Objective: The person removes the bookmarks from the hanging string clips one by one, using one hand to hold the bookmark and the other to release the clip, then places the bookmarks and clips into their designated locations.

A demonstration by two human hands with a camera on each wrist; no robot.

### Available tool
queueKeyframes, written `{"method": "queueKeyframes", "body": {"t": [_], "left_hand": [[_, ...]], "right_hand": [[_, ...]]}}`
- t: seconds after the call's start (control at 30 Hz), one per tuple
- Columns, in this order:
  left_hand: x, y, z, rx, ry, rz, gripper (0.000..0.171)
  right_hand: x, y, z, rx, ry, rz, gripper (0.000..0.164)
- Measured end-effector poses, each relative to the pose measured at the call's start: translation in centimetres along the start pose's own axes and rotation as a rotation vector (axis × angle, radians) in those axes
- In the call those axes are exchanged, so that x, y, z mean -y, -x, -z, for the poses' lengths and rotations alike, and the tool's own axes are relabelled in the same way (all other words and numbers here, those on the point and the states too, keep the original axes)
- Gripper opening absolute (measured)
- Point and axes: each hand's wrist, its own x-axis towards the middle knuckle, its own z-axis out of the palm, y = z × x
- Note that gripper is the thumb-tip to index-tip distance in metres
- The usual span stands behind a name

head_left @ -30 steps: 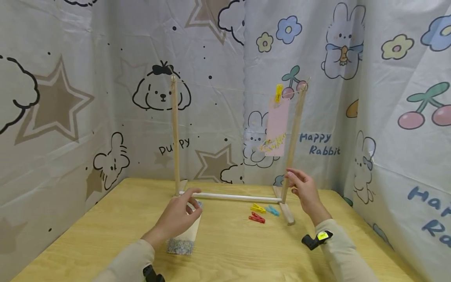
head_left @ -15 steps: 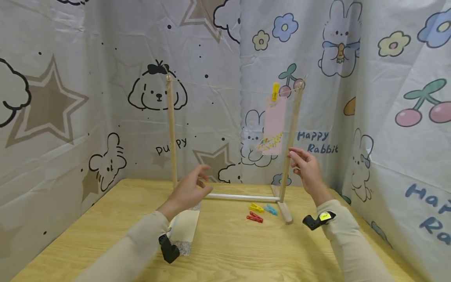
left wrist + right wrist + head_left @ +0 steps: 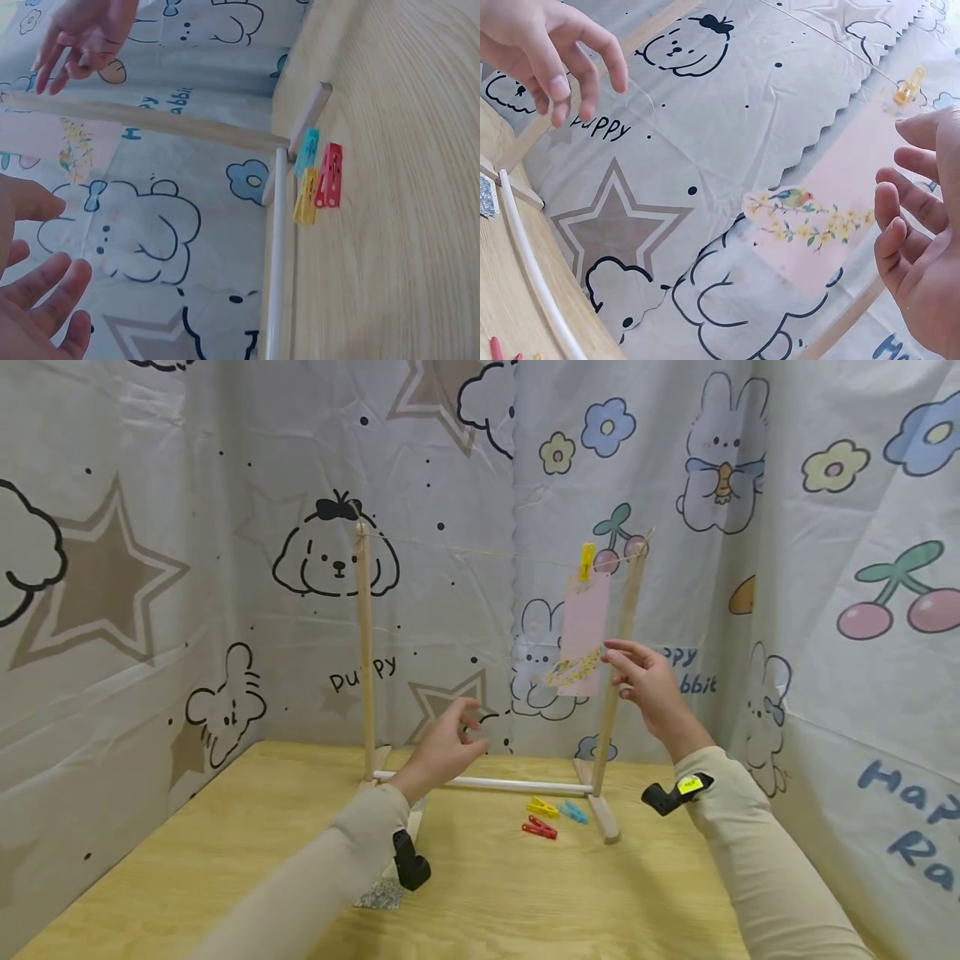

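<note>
A pink card [image 3: 585, 627] with a bird and blossom print hangs from a string, held by a yellow clothespin [image 3: 587, 562] near the right post. My right hand [image 3: 647, 687] is raised beside the card's lower right edge, in front of the post, fingers loosely bent around nothing. Lower and further left, my left hand [image 3: 447, 743] hovers above the white crossbar with its fingers spread and nothing in them. In the left wrist view, a red clothespin [image 3: 329, 175], a yellow clothespin [image 3: 306, 196] and a blue clothespin [image 3: 307, 152] lie together on the table.
The wooden frame has a left post [image 3: 365, 652], a right post [image 3: 609, 735] and a white crossbar [image 3: 517, 786] low between them. A card with a patterned end [image 3: 381, 893] lies on the table, partly covered by my left forearm. Printed curtains surround the table [image 3: 480, 877].
My left hand has risen from over the card on the table and moved right. My right hand has moved up along the right post to the hanging card's lower edge.
</note>
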Motion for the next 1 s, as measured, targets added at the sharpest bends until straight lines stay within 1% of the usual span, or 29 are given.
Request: {"method": "queueKeyframes", "body": {"t": [0.1, 0.27, 0.47, 0.57, 0.63, 0.7, 0.8, 0.83, 1.0], "left_hand": [[-0.4, -0.9, -0.7, -0.010, 0.027, 0.011, 0.057], [-1.1, -2.1, -1.3, -0.036, 0.100, 0.041, 0.057], [-1.4, -2.8, -2.2, -0.053, 0.146, 0.103, 0.060], [-1.3, -3.4, -3.0, -0.068, 0.210, 0.129, 0.065], [-1.2, -3.8, -3.6, -0.084, 0.251, 0.139, 0.068], [-1.3, -4.3, -4.2, -0.100, 0.290, 0.148, 0.069], [-1.5, -5.1, -4.8, -0.107, 0.308, 0.159, 0.070], [-1.6, -5.3, -5.1, -0.102, 0.313, 0.161, 0.071], [-2.1, -6.6, -6.0, -0.060, 0.316, 0.156, 0.073]], "right_hand": [[0.7, -0.5, -0.2, 0.016, 0.051, 0.011, 0.053], [2.2, -1.5, 0.0, 0.030, 0.100, 0.023, 0.055], [3.6, -2.6, 0.3, 0.020, 0.086, 0.047, 0.053], [4.3, -3.0, 0.4, 0.007, 0.101, 0.063, 0.051], [4.8, -3.4, 0.4, 0.005, 0.143, 0.073, 0.051], [5.3, -3.9, 0.4, 0.004, 0.213, 0.075, 0.052], [5.9, -4.5, 0.2, 0.002, 0.278, 0.077, 0.054], [6.1, -4.6, 0.1, -0.006, 0.280, 0.077, 0.054], [7.1, -5.3, -0.1, -0.064, 0.186, 0.094, 0.050]]}}
